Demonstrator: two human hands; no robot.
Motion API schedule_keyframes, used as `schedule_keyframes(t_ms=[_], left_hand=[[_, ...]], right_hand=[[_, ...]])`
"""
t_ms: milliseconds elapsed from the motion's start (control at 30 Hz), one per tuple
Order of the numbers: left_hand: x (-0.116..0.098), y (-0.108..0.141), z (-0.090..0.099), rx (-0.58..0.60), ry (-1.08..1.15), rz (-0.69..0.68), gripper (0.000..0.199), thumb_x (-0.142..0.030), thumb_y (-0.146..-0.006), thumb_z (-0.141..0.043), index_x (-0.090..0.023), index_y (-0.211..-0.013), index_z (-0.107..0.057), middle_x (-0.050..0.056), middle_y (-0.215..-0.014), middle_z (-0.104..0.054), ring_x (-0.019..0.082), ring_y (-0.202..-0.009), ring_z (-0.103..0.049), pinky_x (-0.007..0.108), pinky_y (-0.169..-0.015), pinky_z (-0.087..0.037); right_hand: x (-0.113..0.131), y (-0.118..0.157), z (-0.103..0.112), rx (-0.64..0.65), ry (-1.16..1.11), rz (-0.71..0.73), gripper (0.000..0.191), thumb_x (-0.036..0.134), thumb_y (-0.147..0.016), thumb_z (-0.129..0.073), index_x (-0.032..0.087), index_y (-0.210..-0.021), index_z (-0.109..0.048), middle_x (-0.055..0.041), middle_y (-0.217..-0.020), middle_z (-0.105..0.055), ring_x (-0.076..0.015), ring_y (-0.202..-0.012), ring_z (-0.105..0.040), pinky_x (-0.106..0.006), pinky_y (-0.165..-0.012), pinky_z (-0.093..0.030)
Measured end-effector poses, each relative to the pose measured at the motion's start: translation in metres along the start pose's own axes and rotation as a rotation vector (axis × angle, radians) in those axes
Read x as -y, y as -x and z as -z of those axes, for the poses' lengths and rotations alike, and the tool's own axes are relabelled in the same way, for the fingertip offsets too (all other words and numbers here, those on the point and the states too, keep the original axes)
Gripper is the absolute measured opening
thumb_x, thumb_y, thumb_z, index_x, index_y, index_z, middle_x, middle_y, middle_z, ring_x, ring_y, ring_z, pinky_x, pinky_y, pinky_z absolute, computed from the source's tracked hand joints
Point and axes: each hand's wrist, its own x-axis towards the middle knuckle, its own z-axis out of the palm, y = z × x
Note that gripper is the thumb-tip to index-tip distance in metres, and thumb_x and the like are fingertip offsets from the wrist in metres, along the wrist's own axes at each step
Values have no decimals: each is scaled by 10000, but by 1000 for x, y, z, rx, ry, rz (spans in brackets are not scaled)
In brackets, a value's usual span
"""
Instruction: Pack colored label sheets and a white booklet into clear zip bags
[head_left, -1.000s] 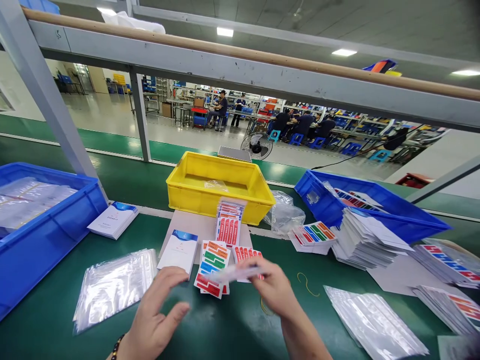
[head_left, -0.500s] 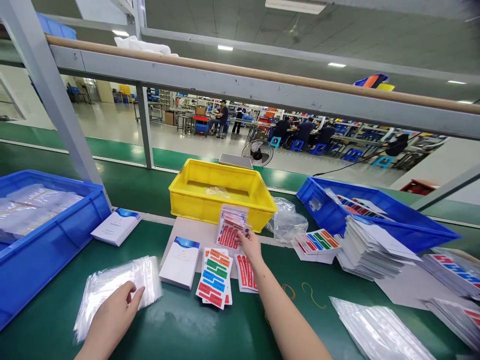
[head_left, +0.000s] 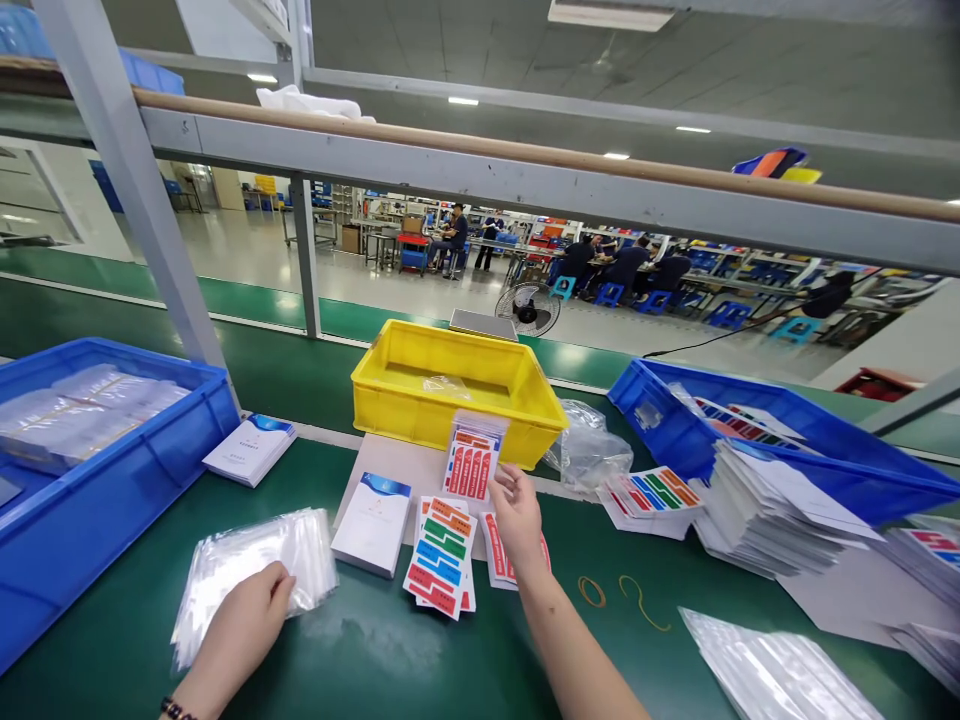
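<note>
A stack of clear plastic bags lies on the table at the left. My left hand rests over its front edge, thumb and forefinger closed together on a bag. My right hand hovers just right of a pile of filled clear bags with red label sheets inside, leaning at the yellow bin. Its fingers are loosely bent and apart, with nothing seen in them. Red label sheets lie partly under my right wrist. Beside them are multicoloured sticker sheets and a stack of white booklets.
Behind stands a yellow bin. Blue bins stand left and right. More booklets, a tall paper stack, rubber bands and plastic bags lie around. A grey frame bar crosses above.
My right hand has drawn off the filled-bag pile, slightly right. My left thumb and forefinger have come together at the plastic bags. The view has shifted a little left.
</note>
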Motion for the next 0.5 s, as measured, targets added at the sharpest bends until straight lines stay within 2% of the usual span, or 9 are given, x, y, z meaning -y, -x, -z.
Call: schedule_keyframes(t_ms=[100,133,167,200,267,300,367,433,500], left_hand=[[-24,18,-7,12,253,-113,308,-403,-845,-269,-232,-591,-303,-26,-557,-436,176,-578,-480,255,-550,-331],[-33,23,-10,34,313,-137,317,-421,-839,-276,-231,-587,-307,-34,-549,-410,169,-566,-460,250,-540,-323],[-42,28,-14,63,359,-162,317,-423,-834,-287,-228,-586,-323,-35,-555,-406,165,-566,-448,248,-540,-320],[-49,31,-17,72,387,-181,317,-421,-831,-299,-225,-583,-331,-35,-559,-405,160,-565,-439,247,-537,-311],[-61,36,-24,88,401,-205,325,-412,-822,-329,-221,-558,-322,-39,-546,-398,150,-543,-411,249,-525,-280],[-66,37,-27,96,404,-214,339,-417,-818,-345,-220,-544,-313,-41,-535,-393,145,-531,-397,250,-519,-265],[-71,38,-31,112,441,-233,374,-440,-813,-371,-215,-521,-311,-43,-519,-387,138,-522,-379,252,-516,-253],[-74,37,-33,126,548,-261,388,-462,-809,-397,-206,-520,-364,-39,-532,-415,137,-539,-396,247,-529,-280],[-77,36,-35,142,696,-252,386,-477,-805,-413,-195,-543,-440,-33,-537,-445,133,-538,-415,240,-530,-312]], right_hand=[[25,43,-5,149,-5,105,234,407,-776,-545,190,-800,-628,-83,-1042,-618,-235,-1010,-565,-338,-885,-440],[31,59,-9,323,13,145,242,394,-812,-513,191,-759,-635,-73,-942,-648,-225,-931,-595,-337,-839,-460],[36,75,-14,513,31,147,243,379,-824,-506,188,-777,-648,-63,-860,-666,-212,-833,-622,-323,-764,-488],[38,91,-19,653,49,104,232,362,-816,-529,184,-899,-651,-53,-819,-676,-192,-712,-633,-300,-659,-506],[38,115,-29,786,123,75,305,302,-802,-553,162,-1069,-603,-42,-752,-681,-173,-582,-625,-273,-547,-500],[37,124,-32,784,176,120,320,267,-809,-536,147,-1101,-588,-47,-733,-681,-176,-569,-625,-276,-541,-500],[31,135,-35,708,282,341,291,202,-838,-448,120,-1069,-604,-79,-726,-678,-199,-621,-637,-305,-586,-510],[27,140,-34,620,344,595,318,149,-855,-365,102,-1052,-609,-112,-740,-670,-213,-654,-633,-318,-592,-510],[26,143,-31,567,365,755,336,115,-856,-340,97,-1082,-589,-116,-732,-654,-208,-643,-615,-307,-561,-502]])
